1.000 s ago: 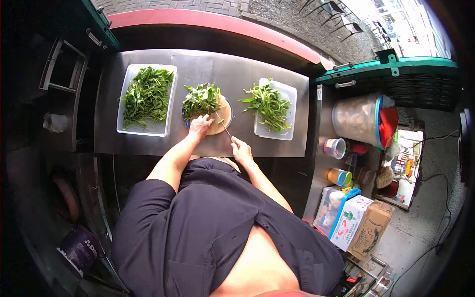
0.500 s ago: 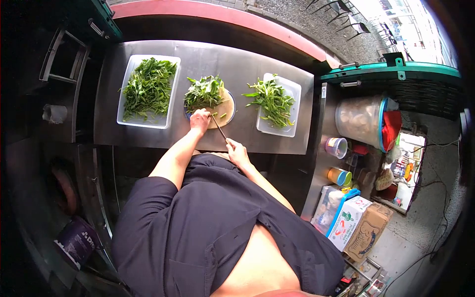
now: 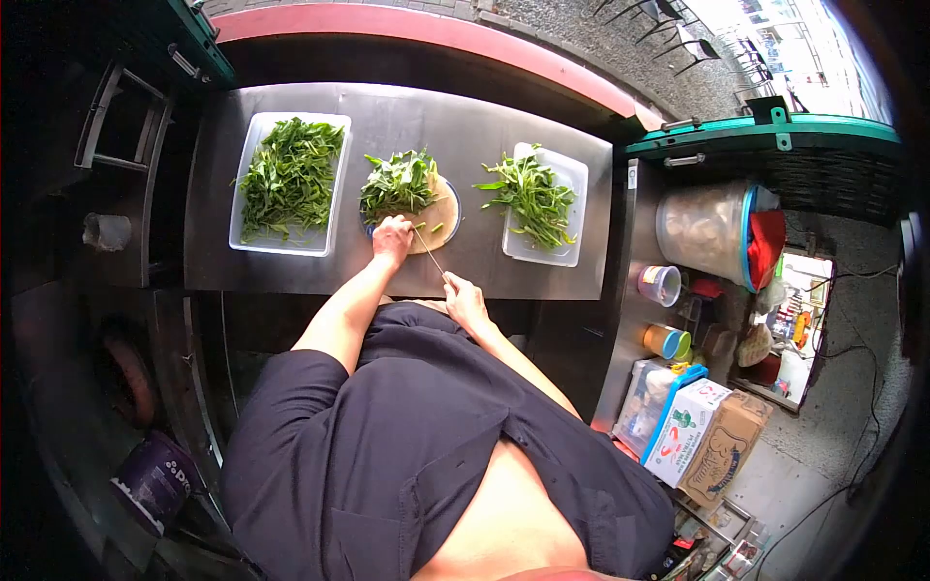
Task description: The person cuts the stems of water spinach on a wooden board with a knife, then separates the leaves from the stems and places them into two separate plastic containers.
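A pile of leafy greens point(image 3: 399, 184) lies on a round wooden cutting board point(image 3: 444, 215) with a blue rim showing around it. My left hand point(image 3: 392, 238) is closed at the near edge of the pile, fingers curled on the stems. My right hand point(image 3: 466, 300) grips the handle of a knife point(image 3: 431, 256). Its thin blade slants up and left, the tip close to my left fingers. A few short cut stem pieces point(image 3: 437, 228) rest on the bare part of the board.
A large plastic tray of leafy greens point(image 3: 334, 208) stands to the left, a smaller plastic tray point(image 3: 579, 189) with greens to the right. Both share the steel table point(image 3: 465, 126). Farther right are a big lidded tub point(image 3: 702, 232), small containers and a cardboard box point(image 3: 725, 447).
The knife blade has tilted slightly and now looks thinner and brighter. Both hands stay in nearly the same place, and the whole view has shifted a little.
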`<act>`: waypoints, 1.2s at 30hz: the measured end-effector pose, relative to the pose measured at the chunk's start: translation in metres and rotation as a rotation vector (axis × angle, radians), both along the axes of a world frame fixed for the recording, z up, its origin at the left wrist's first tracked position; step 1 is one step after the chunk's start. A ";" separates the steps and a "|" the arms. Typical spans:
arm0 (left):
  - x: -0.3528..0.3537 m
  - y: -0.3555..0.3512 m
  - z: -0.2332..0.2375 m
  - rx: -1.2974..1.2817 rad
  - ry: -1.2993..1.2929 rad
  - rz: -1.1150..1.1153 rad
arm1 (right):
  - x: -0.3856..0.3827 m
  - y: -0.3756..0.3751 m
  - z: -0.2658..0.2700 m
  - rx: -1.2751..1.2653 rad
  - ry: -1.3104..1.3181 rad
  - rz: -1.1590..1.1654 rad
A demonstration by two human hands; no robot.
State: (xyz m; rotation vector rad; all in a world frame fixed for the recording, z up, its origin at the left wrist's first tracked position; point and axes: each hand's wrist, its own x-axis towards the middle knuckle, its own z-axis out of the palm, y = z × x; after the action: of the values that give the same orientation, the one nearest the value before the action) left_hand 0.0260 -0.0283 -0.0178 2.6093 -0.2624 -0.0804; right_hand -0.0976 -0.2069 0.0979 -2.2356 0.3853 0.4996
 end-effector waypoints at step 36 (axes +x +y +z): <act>0.004 0.006 -0.010 -0.052 0.029 -0.021 | -0.016 0.008 0.010 -0.094 0.075 -0.105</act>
State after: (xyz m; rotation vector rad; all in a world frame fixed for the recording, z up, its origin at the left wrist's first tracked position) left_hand 0.0297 -0.0225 -0.0276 2.5522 -0.2775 -0.1167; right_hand -0.1135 -0.1993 0.1077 -2.2772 0.5727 0.5206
